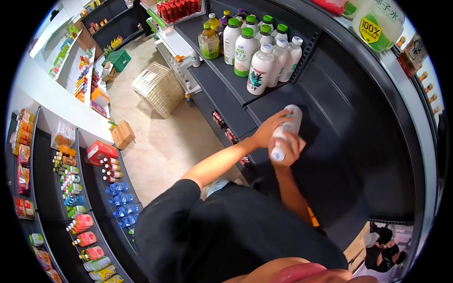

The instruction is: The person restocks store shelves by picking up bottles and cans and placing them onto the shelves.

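Both hands are wrapped around one white drink bottle (293,123) with a pale cap, held tilted over the dark shelf (330,188). My left hand (271,129) grips it near its far end. My right hand (293,147) is closed around it close to the cap, which points toward me. Fingers cover most of the label. Just beyond, on the same shelving, white bottles with white caps (260,70) stand upright in a row. Beside them are white bottles with green caps (245,52) and a yellow-green drink bottle (209,43).
A woven basket (158,89) stands on the floor to the left, near a cardboard box (123,135) and a green crate (118,60). Stocked shelves with blue-labelled bottles (125,210) line the left. A large coconut-water bottle (377,26) is on the upper shelf. Another person (382,250) is at lower right.
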A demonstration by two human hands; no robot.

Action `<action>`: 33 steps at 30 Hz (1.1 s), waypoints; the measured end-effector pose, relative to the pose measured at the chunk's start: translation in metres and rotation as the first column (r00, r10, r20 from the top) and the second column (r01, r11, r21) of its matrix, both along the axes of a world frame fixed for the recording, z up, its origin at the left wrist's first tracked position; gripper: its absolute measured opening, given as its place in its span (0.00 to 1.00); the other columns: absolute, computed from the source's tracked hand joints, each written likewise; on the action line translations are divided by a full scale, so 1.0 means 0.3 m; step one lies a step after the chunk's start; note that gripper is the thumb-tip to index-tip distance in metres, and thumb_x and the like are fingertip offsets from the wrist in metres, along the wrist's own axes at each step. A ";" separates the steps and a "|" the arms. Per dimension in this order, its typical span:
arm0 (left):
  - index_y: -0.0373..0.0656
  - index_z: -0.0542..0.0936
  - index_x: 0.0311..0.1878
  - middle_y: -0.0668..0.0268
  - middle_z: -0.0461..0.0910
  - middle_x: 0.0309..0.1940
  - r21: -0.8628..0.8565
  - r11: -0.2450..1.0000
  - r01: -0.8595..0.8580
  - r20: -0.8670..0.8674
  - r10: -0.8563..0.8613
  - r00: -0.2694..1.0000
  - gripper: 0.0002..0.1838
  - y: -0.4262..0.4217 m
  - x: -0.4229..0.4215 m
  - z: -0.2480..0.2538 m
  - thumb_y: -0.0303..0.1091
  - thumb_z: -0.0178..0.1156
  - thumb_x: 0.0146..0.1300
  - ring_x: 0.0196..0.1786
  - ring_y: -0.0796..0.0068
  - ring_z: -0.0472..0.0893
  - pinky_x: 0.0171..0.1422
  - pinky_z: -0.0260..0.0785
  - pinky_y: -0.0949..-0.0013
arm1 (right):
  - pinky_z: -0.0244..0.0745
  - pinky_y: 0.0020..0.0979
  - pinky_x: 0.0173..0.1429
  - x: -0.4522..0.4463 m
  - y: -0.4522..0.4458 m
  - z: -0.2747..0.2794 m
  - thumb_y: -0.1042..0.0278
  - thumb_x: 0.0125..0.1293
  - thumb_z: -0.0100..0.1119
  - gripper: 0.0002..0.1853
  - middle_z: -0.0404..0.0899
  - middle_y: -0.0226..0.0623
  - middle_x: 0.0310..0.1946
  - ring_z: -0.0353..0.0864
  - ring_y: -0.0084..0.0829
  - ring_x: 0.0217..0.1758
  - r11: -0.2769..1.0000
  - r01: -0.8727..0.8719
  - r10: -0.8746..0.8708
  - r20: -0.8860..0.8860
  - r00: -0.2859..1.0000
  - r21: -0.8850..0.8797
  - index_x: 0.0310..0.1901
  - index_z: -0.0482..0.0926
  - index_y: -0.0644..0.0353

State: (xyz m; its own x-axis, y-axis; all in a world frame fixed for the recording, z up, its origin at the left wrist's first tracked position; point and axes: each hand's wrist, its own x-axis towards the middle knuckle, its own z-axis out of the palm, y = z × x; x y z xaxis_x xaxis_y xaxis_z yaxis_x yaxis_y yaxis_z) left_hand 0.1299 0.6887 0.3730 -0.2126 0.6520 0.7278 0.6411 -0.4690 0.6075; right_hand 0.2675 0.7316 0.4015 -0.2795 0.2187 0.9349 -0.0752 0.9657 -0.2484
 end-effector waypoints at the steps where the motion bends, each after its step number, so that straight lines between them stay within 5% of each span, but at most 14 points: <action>1: 0.46 0.70 0.73 0.50 0.67 0.76 0.032 0.999 -0.003 0.043 0.002 0.999 0.35 0.002 0.027 -0.051 0.38 0.66 0.62 0.80 0.46 0.63 0.83 0.55 0.51 | 0.74 0.45 0.57 0.040 -0.023 -0.013 0.63 0.55 0.80 0.09 0.86 0.25 0.47 0.77 0.43 0.54 1.000 0.010 -0.011 0.037 0.999 0.017 0.37 0.87 0.41; 9: 0.55 0.76 0.65 0.59 0.71 0.76 0.110 0.941 -0.320 0.025 0.319 0.947 0.21 -0.172 0.163 -0.412 0.36 0.62 0.69 0.83 0.46 0.60 0.84 0.41 0.33 | 0.65 0.42 0.62 0.159 -0.179 -0.259 0.63 0.49 0.84 0.14 0.84 0.12 0.43 0.74 0.36 0.60 0.966 -0.213 0.208 0.053 0.977 0.149 0.30 0.85 0.30; 13: 0.52 0.76 0.64 0.53 0.75 0.73 0.230 0.878 -0.420 0.098 0.409 0.907 0.22 -0.370 0.220 -0.331 0.35 0.65 0.67 0.78 0.42 0.68 0.80 0.56 0.34 | 0.65 0.41 0.61 0.176 -0.306 -0.282 0.66 0.47 0.84 0.15 0.85 0.14 0.40 0.74 0.36 0.60 0.918 -0.353 0.339 0.102 0.935 0.180 0.30 0.86 0.30; 15: 0.46 0.77 0.64 0.49 0.75 0.70 0.115 0.848 -0.518 0.089 0.511 0.855 0.27 -0.510 0.236 -0.360 0.38 0.70 0.62 0.76 0.41 0.71 0.77 0.64 0.40 | 0.68 0.43 0.60 0.159 -0.371 -0.252 0.65 0.47 0.83 0.12 0.85 0.21 0.41 0.75 0.40 0.58 0.882 -0.469 0.460 0.133 0.878 0.040 0.29 0.85 0.39; 17: 0.43 0.77 0.65 0.49 0.76 0.70 -0.063 0.817 -0.573 0.124 0.576 0.808 0.31 -0.676 0.299 -0.353 0.40 0.73 0.59 0.75 0.42 0.72 0.77 0.67 0.45 | 0.71 0.44 0.60 0.126 -0.417 -0.252 0.68 0.49 0.82 0.12 0.85 0.28 0.43 0.76 0.42 0.56 0.794 -0.564 0.608 0.260 0.751 -0.227 0.30 0.84 0.48; 19: 0.39 0.78 0.65 0.50 0.80 0.65 -0.321 0.653 -0.686 0.087 0.742 0.665 0.36 -0.787 0.376 -0.537 0.40 0.75 0.52 0.67 0.49 0.80 0.73 0.72 0.53 | 0.75 0.42 0.61 0.100 -0.479 -0.271 0.71 0.52 0.80 0.12 0.86 0.35 0.43 0.80 0.43 0.55 0.674 -0.545 0.729 0.333 0.598 -0.498 0.35 0.84 0.56; 20: 0.41 0.79 0.63 0.51 0.83 0.61 -0.439 0.679 -0.588 0.263 0.723 0.639 0.39 -0.865 0.439 -0.495 0.40 0.79 0.45 0.64 0.51 0.82 0.69 0.74 0.53 | 0.76 0.40 0.60 0.098 -0.518 -0.342 0.71 0.54 0.80 0.12 0.86 0.36 0.44 0.82 0.40 0.53 0.584 -0.447 0.786 0.335 0.519 -0.677 0.36 0.84 0.58; 22: 0.44 0.83 0.58 0.52 0.87 0.51 -0.734 0.519 -0.438 0.374 0.847 0.377 0.37 -0.985 0.587 -0.500 0.40 0.81 0.38 0.56 0.50 0.86 0.63 0.78 0.54 | 0.79 0.34 0.57 0.109 -0.598 -0.571 0.69 0.59 0.79 0.12 0.87 0.39 0.46 0.85 0.31 0.48 0.397 -0.295 0.895 0.295 0.335 -0.869 0.40 0.84 0.62; 23: 0.44 0.84 0.53 0.54 0.89 0.49 -0.809 0.386 -0.444 0.288 0.918 0.273 0.32 -1.033 0.661 -0.499 0.39 0.80 0.40 0.53 0.53 0.88 0.60 0.80 0.56 | 0.80 0.36 0.57 0.132 -0.653 -0.593 0.65 0.58 0.80 0.14 0.88 0.40 0.46 0.87 0.34 0.49 0.277 -0.135 0.944 0.244 0.222 -0.951 0.39 0.85 0.63; 25: 0.44 0.83 0.56 0.52 0.88 0.50 -0.894 0.239 -0.380 0.209 0.971 0.121 0.36 -1.145 0.824 -0.495 0.42 0.80 0.38 0.56 0.52 0.87 0.62 0.78 0.55 | 0.81 0.34 0.55 0.188 -0.771 -0.580 0.66 0.57 0.80 0.14 0.89 0.41 0.45 0.87 0.31 0.48 0.324 -0.099 0.943 0.330 -0.044 -0.941 0.41 0.86 0.63; 28: 0.43 0.82 0.59 0.51 0.88 0.51 -0.907 0.171 -0.384 0.200 0.979 -0.035 0.43 -1.320 1.034 -0.472 0.48 0.81 0.35 0.55 0.51 0.86 0.63 0.78 0.53 | 0.81 0.31 0.53 0.283 -0.960 -0.599 0.68 0.60 0.78 0.13 0.88 0.37 0.42 0.85 0.26 0.45 0.271 -0.298 0.901 0.350 -0.257 -0.915 0.42 0.85 0.64; 33: 0.43 0.84 0.57 0.54 0.88 0.48 -0.853 -0.042 -0.520 0.174 0.917 -0.359 0.44 -1.531 1.382 -0.519 0.53 0.83 0.33 0.53 0.51 0.87 0.61 0.78 0.53 | 0.82 0.33 0.52 0.428 -1.288 -0.577 0.68 0.63 0.76 0.16 0.88 0.40 0.42 0.86 0.28 0.44 0.098 -0.390 0.709 0.340 -0.619 -0.916 0.48 0.83 0.66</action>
State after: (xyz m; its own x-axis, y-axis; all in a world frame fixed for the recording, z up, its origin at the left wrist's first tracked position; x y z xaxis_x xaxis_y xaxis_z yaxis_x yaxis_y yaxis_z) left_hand 0.5444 0.2293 0.2174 -0.8266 -0.5111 -0.2355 -0.4574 0.3665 0.8102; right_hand 0.3960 0.3452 0.2284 -0.5501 -0.8298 -0.0937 -0.1607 0.2152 -0.9632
